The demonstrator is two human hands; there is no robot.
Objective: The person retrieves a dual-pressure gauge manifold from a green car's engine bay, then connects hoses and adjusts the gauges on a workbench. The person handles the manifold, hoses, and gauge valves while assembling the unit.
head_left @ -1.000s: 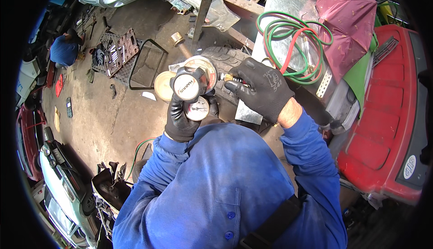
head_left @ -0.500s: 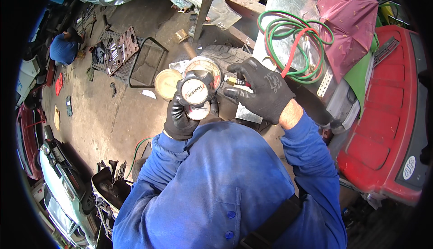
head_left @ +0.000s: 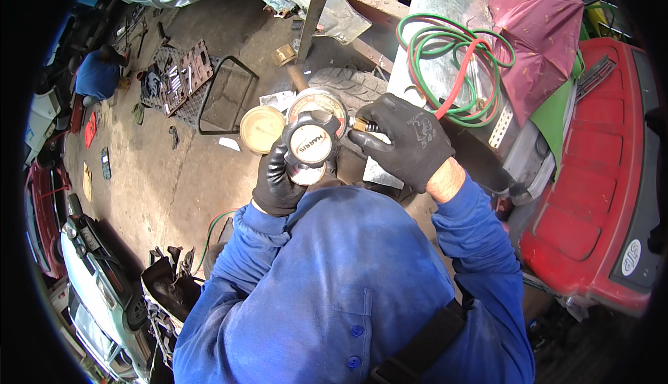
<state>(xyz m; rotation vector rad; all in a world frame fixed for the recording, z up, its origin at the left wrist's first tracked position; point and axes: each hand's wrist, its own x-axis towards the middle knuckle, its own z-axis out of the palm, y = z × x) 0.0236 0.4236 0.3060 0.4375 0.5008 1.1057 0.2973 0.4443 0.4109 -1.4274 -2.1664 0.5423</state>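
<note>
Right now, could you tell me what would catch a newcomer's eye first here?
At centre, two black-gloved hands hold a gas regulator with round gauges: the left hand grips it from below, the right hand pinches its brass fitting. Behind them, coiled green and red hoses lie on sheet metal, beside a pink umbrella.

Sunlit dirt floor (head_left: 181, 175), parked cars (head_left: 97, 293)

Regulator knob (head_left: 310, 145) now nearer the chest — right hand (head_left: 407, 140) followed.

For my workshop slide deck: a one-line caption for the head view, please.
Gloved left hand grips a gas regulator while the right hand works its brass fitting, coiled hoses beyond.
</note>
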